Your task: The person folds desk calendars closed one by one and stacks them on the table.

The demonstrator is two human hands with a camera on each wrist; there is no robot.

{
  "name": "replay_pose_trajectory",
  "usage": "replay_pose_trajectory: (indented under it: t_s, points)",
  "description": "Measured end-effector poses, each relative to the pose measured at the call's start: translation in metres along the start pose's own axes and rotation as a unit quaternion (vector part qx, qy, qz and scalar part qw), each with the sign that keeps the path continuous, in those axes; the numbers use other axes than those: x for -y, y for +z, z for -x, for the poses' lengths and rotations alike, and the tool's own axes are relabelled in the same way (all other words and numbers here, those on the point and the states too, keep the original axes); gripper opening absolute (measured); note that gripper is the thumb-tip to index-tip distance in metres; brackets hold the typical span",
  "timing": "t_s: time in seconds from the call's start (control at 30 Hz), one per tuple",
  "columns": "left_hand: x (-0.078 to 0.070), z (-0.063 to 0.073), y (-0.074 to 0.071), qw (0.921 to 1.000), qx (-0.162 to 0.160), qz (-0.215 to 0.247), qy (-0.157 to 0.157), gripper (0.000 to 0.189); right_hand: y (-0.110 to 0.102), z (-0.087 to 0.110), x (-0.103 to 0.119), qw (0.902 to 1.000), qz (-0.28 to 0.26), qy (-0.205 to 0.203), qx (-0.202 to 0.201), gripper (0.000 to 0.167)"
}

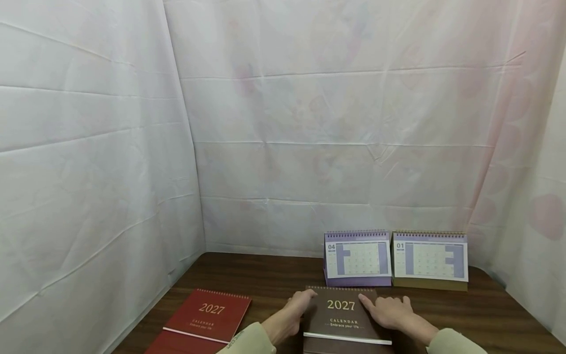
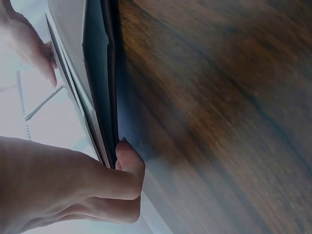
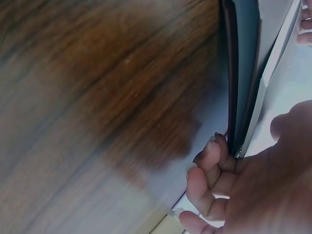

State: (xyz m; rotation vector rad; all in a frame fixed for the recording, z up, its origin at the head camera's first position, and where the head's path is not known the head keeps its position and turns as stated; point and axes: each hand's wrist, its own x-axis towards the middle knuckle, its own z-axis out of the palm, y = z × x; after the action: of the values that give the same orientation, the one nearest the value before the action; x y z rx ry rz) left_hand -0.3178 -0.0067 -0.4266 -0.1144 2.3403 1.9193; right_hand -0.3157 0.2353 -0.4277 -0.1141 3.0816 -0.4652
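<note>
White fabric [image 1: 336, 108], creased and blurrily patterned in pink, hung behind and at both sides. Below, a dark wood desk [image 1: 504, 314]; near edge cut off in the head view, rear edge partly hidden. Open wood at far right, towards the side edge. At front centre, over the desk, a brown calendar [image 1: 340, 313], cover uppermost, lower end cut off. Narrow gap between its boards in both wrist views; contact of base with desk impossible to confirm. To the left, well apart, a red calendar [image 1: 208, 314], lower end likewise cut off; strip of wood between the two. Just behind the brown calendar, upright and side by side, a purple-based calendar [image 1: 358, 260] and a gold-based calendar [image 1: 431, 258]; small page print unreadable. Left hand [image 1: 292, 312]: grip closed round the brown calendar's upper left edge, fingers curled about it. Right hand [image 1: 391, 310]: grip closed on the right edge, thumb laid on the cover, fingertips hidden from the head view. Pale left sleeve [image 1: 254, 339], overlapping the red calendar in view, and right sleeve [image 1: 455, 341], both cut off. Gold "2027" legible on both covers.
</note>
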Motion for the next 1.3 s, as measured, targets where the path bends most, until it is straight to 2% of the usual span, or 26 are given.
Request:
replay_pose_trajectory:
  t_s: [0.1, 0.17, 0.53, 0.9, 1.23, 1.3]
  points:
    - [0.002, 0.000, 0.001, 0.9995, -0.023, -0.023, 0.001, 0.058, 0.002, -0.001, 0.000, 1.0000, 0.007, 0.000, -0.003, 0.076]
    - [0.004, -0.001, 0.001, 0.9990, -0.027, -0.036, 0.001, 0.060, 0.004, -0.003, -0.001, 0.9999, 0.014, 0.001, -0.006, 0.077]
    - [0.002, 0.001, 0.002, 0.9955, -0.042, -0.086, -0.003, 0.056, 0.009, -0.002, 0.001, 0.9955, 0.083, -0.007, -0.045, 0.071]
    - [0.003, 0.001, 0.004, 0.9916, -0.042, -0.122, 0.001, 0.053, 0.013, -0.003, -0.001, 0.9923, 0.115, -0.009, -0.045, 0.074]
    - [0.003, 0.004, 0.003, 0.9889, -0.040, -0.142, 0.016, 0.047, 0.013, 0.000, 0.001, 0.9871, 0.142, -0.009, -0.074, 0.074]
    - [0.002, 0.004, 0.002, 0.9866, -0.045, -0.154, 0.032, 0.045, 0.011, 0.003, 0.001, 0.9838, 0.153, -0.012, -0.093, 0.075]
